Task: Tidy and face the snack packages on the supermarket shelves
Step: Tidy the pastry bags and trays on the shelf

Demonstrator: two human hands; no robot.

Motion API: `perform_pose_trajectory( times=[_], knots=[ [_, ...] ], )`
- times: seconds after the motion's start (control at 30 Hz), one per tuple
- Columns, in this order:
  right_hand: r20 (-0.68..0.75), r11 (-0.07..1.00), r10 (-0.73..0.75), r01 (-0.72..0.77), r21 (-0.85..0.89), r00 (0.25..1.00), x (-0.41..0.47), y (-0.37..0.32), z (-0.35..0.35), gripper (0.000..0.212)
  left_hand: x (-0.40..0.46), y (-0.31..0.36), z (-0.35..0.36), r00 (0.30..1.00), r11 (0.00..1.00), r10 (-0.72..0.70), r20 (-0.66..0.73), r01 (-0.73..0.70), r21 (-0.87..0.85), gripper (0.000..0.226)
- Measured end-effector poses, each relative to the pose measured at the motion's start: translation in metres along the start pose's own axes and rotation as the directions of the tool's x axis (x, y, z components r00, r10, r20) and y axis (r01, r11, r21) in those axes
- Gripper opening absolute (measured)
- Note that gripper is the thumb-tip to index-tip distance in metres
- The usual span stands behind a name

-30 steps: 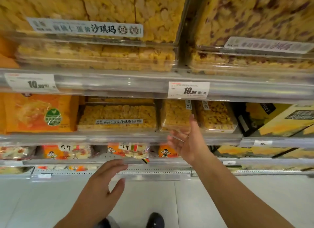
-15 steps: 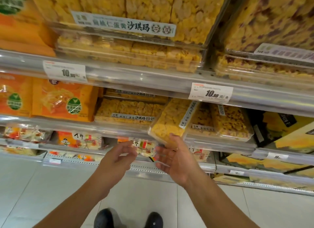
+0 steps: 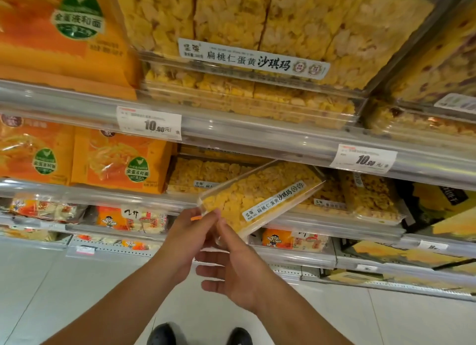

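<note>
A clear plastic box of yellow sachima (image 3: 260,192) with a white label strip is tilted out over the middle shelf's front rail (image 3: 116,196). My left hand (image 3: 188,237) grips its lower left corner. My right hand (image 3: 237,270) touches its lower edge with thumb and forefinger while the other fingers are spread. Similar clear boxes lie behind it on the same shelf (image 3: 203,173) and at the right (image 3: 371,198). Larger boxes of the same snack (image 3: 247,28) stand on the shelf above.
Orange snack bags (image 3: 121,159) fill the left of the middle shelf and the upper left (image 3: 59,33). Price tags (image 3: 149,123) (image 3: 363,159) hang on the upper rail. Small cartoon-printed packs (image 3: 134,219) lie on the lower shelf. My shoes (image 3: 201,335) stand on pale floor tiles.
My right hand pulled the box out from the middle shelf and tilted it. My left hand came up and took its lower corner. The view moved closer and to the left.
</note>
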State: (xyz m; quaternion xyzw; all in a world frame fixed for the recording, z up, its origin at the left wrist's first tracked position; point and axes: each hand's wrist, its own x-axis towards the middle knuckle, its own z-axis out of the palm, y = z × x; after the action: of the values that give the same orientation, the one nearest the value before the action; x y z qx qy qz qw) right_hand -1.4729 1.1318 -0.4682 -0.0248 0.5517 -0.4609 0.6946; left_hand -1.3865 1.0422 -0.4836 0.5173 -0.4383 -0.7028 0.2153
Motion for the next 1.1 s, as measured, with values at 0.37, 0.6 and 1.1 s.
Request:
perform_pose_trajectory(
  times=[0.37, 0.6, 1.1],
  knots=[
    [-0.578, 0.833, -0.547, 0.327, -0.446, 0.606, -0.04, -0.089, -0.115, 0.045, 0.051, 0.089, -0.062, 0.933, 0.878, 0.346, 0.102, -0.36, 0.316, 0.015],
    [-0.316, 0.564, -0.673, 0.187, -0.804, 0.669, 0.004, -0.142, -0.097, 0.042, 0.08, 0.105, -0.075, 0.853, 0.703, 0.519, 0.052, -0.46, 0.542, 0.028],
    [-0.378, 0.49, -0.674, 0.002, -0.871, 0.634, 0.028, -0.144, -0.098, 0.031, 0.081, 0.074, -0.089, 0.712, 0.629, 0.698, 0.078, -0.662, 0.408, 0.049]
  ],
)
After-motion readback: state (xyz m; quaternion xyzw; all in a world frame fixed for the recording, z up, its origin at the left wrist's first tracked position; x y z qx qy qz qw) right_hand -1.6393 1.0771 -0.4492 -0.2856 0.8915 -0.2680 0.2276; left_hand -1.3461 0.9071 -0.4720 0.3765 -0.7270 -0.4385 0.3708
